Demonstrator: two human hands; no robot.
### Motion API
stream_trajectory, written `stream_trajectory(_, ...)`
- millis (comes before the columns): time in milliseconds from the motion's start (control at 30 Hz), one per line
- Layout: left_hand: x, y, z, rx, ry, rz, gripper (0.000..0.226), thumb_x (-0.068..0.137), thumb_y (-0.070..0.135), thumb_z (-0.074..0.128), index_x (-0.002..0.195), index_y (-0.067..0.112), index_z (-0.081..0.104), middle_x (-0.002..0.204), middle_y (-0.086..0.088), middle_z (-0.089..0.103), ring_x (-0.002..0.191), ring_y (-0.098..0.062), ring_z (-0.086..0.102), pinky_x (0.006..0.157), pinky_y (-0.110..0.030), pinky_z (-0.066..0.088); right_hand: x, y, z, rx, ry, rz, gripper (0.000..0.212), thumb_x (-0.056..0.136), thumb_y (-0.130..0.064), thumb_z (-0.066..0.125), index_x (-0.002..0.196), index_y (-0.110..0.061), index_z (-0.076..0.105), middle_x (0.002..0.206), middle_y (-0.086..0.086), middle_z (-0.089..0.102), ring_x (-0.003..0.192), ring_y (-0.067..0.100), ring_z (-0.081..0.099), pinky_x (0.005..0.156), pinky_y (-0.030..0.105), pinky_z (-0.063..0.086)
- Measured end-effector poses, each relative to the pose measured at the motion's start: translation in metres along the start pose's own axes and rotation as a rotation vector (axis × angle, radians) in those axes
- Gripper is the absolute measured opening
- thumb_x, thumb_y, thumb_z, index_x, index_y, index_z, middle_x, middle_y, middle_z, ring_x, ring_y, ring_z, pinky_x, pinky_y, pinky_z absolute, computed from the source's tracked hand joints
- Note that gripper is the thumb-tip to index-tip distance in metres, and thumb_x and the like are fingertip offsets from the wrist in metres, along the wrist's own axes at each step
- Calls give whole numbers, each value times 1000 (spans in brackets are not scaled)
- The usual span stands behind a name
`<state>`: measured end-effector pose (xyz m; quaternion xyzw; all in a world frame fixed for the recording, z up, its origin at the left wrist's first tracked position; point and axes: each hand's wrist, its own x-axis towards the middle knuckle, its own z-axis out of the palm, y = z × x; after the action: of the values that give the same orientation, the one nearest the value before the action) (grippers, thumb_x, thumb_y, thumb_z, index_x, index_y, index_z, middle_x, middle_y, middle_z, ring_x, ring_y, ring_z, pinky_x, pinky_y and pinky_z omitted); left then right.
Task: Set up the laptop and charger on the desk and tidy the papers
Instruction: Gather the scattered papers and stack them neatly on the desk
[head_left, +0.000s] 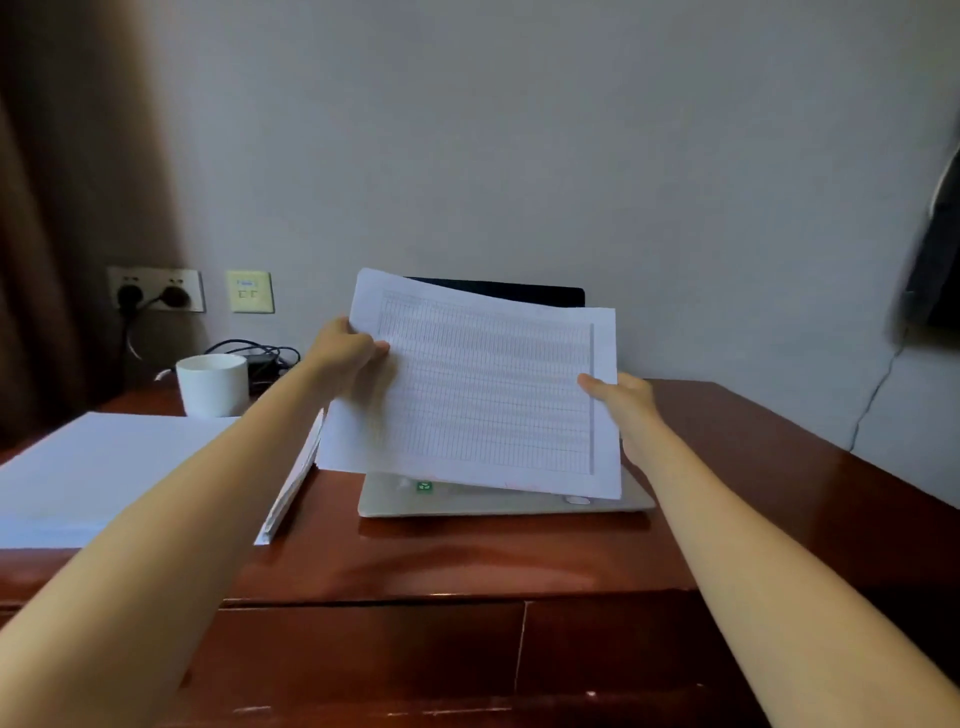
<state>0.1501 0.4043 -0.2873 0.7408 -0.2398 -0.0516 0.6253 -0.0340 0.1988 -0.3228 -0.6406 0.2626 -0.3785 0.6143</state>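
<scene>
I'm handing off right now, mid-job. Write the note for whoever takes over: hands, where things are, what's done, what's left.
Left hand: grips the left edge of the printed sheets.
Right hand: holds their right edge, thumb on the front.
The sheets are held up over the open laptop, hiding most of its screen.
The paper stack lies at the left of the desk, with the white mug behind it.
The charger sits by the mug, and a plug is in the wall socket. Its link to the laptop is hidden.
Done: laptop open on the desk.
Left: probably lay the sheets on the stack, then check the charger lead.
</scene>
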Motion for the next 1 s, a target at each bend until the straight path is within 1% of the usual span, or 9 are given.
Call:
stream_trajectory(100, 29, -13, -17, 2, 63, -48, 32, 92, -1, 48, 124, -5, 51, 124, -21, 56, 101, -28, 54, 86, -36, 43, 27, 8, 34, 11, -25, 30, 31, 89, -10, 62, 119, -4, 59, 110, 10, 62, 95, 23, 58, 86, 36, 48)
stream_trajectory(267, 80, -34, -41, 110, 169, -123, 9, 91, 3, 52, 83, 8, 53, 87, -8, 52, 81, -21, 50, 65, -24, 40, 74, 32, 94, 29, -78, 28, 24, 89, -10, 62, 113, -7, 61, 101, 5, 62, 89, 21, 59, 79, 33, 48)
stream_trajectory(400, 114, -42, -63, 218, 200, -208, 6, 88, 8, 55, 88, 10, 49, 75, -5, 47, 68, -19, 44, 56, -27, 33, 98, 42, 133, 25, -102, 46, 12, 89, -9, 61, 100, -13, 60, 87, -3, 62, 77, 12, 59, 66, 27, 49)
stream_trajectory(533, 129, -31, -79, 248, 179, -316, 18, 88, 7, 54, 72, 13, 47, 72, -3, 44, 74, -21, 45, 59, -27, 34, 107, 44, 155, 4, -77, 174, 7, 86, -8, 63, 92, -10, 62, 85, 0, 62, 78, 17, 60, 63, 26, 49)
stream_trajectory(667, 123, -1, -95, 259, 199, -407, 8, 80, 13, 59, 86, 10, 54, 80, -6, 52, 89, -27, 51, 78, -35, 42, 104, 27, 171, -5, -87, 331, 8, 85, -7, 63, 93, -8, 62, 85, 3, 62, 77, 19, 60, 61, 25, 47)
stream_trajectory(767, 115, 17, -110, 314, 213, -473, 2, 82, 10, 56, 83, 9, 55, 89, -9, 55, 96, -31, 54, 89, -39, 45, 94, 11, 179, -47, -137, 401, 5, 85, -6, 62, 86, -11, 61, 81, 3, 62, 76, 21, 60, 62, 25, 48)
stream_trajectory(833, 106, 25, -118, 375, 227, -511, 4, 86, 6, 54, 88, 5, 57, 91, -2, 53, 99, -29, 53, 89, -37, 45, 87, 2, 185, -79, -176, 436, 6, 84, -5, 61, 82, -10, 61, 80, 4, 62, 77, 23, 59, 63, 26, 47)
stream_trajectory(900, 100, 28, -129, 416, 245, -558, 24, 88, 7, 53, 110, -3, 56, 103, -8, 58, 97, -27, 56, 86, -30, 49, 80, -3, 193, -110, -214, 472, 9, 83, -4, 59, 78, -10, 59, 80, 7, 61, 77, 25, 57, 67, 29, 45)
stream_trajectory(1000, 89, 31, -146, 463, 253, -639, 28, 91, 6, 49, 116, -6, 52, 81, -4, 50, 72, -15, 47, 68, -22, 44, 68, -6, 209, -155, -272, 515, 11, 81, -2, 58, 73, -9, 56, 73, 6, 56, 66, 20, 52, 61, 26, 40)
